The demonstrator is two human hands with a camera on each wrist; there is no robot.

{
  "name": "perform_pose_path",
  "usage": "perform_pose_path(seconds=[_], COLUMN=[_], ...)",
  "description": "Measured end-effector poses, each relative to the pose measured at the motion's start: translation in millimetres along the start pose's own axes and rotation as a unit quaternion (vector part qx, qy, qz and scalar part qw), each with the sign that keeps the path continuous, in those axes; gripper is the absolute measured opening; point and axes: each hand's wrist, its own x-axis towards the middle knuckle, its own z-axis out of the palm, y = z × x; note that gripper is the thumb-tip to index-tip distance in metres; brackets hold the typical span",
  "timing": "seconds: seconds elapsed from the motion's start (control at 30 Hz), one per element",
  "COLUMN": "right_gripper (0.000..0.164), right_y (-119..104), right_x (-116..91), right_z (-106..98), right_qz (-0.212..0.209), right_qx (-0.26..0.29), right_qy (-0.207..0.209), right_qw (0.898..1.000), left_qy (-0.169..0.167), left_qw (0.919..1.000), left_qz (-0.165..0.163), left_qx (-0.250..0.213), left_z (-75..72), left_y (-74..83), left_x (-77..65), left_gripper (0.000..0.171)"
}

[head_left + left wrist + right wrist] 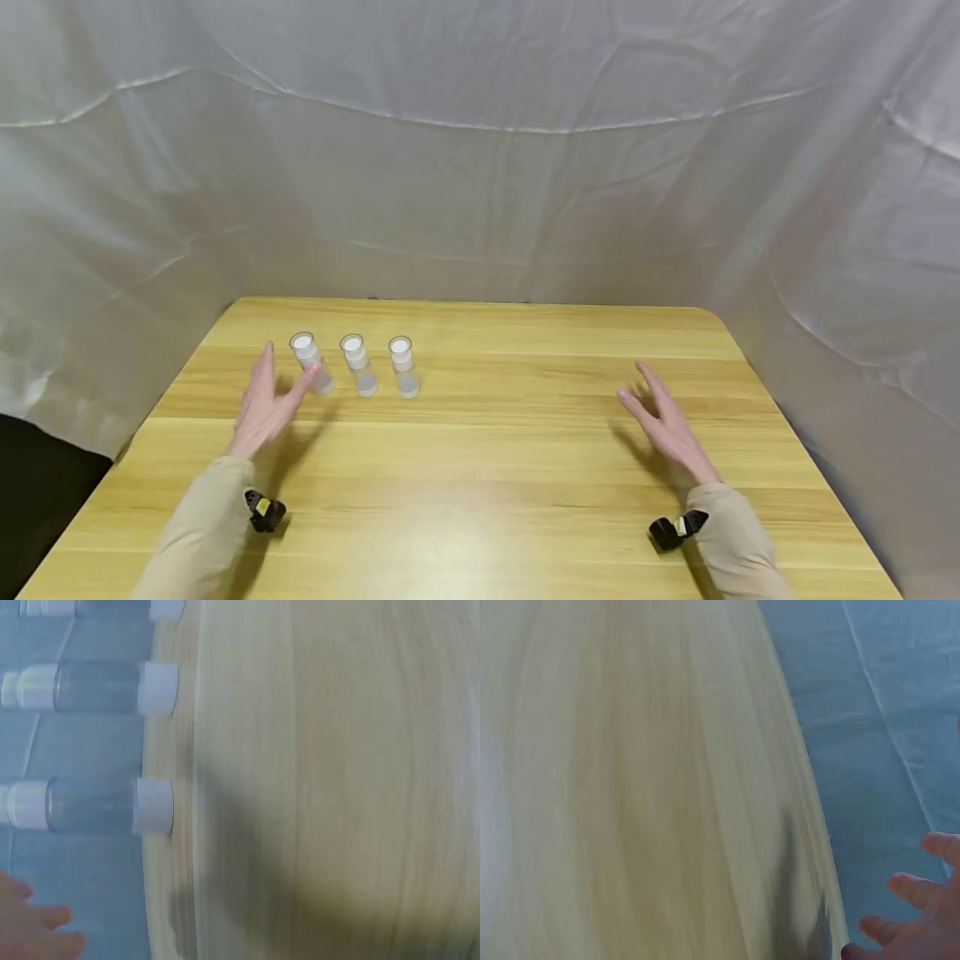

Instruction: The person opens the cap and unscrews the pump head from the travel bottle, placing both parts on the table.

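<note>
Just beside left fingers (266, 372), leftmost bottle (307, 353), upright

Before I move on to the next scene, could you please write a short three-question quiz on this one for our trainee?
1. Count: how many clear-and-white containers stand on the table?
2. True or false: the right hand holds nothing.
3. Fill in the missing word: the containers stand closer to the person's ____ hand.

Key:
1. Three, side by side in a row.
2. True; its fingers are spread with nothing between them.
3. Left; the left hand is beside the end of the row.
</note>
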Motion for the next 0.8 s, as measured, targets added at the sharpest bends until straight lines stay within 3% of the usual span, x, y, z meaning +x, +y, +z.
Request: perform_pose_path(seconds=[0.1,0.2,0.33,0.47,0.6,0.7,0.8], right_gripper=[0.073,0.072,0.075,0.073,0.061,0.049,0.039], right_y=[-3,-6,-11,-14,-14,-12,-10], right_x=[1,1,2,5,7,9,12], right_z=[5,10,17,25,34,41,49], right_qz=[-0.002,0.007,0.031,0.037,0.047,0.051,0.044], right_qx=[0.053,0.127,0.245,0.335,0.401,0.444,0.476], right_qy=[0.004,0.002,0.001,0.02,0.046,0.057,0.059], right_qw=[0.999,0.992,0.969,0.941,0.914,0.893,0.877], left_qy=[0.043,0.099,0.171,0.248,0.304,0.31,0.297], left_qw=[0.998,0.991,0.9765,0.9554,0.9306,0.9184,0.9112], left_qz=[-0.023,-0.034,-0.023,0.031,0.113,0.175,0.22], left_qx=[-0.041,-0.083,-0.129,-0.158,-0.17,-0.173,-0.182], left_z=[2.9,7.0,13.7,22.6,35.2,47.5,61.3], left_y=[6.2,14.6,28.1,41.0,54.2,64.4,74.9], left_x=[-1.3,-2.9,-5.9,-7.4,-7.2,-8.6,-12.8], left_gripper=[0.097,0.093,0.086,0.077,0.064,0.057,0.053])
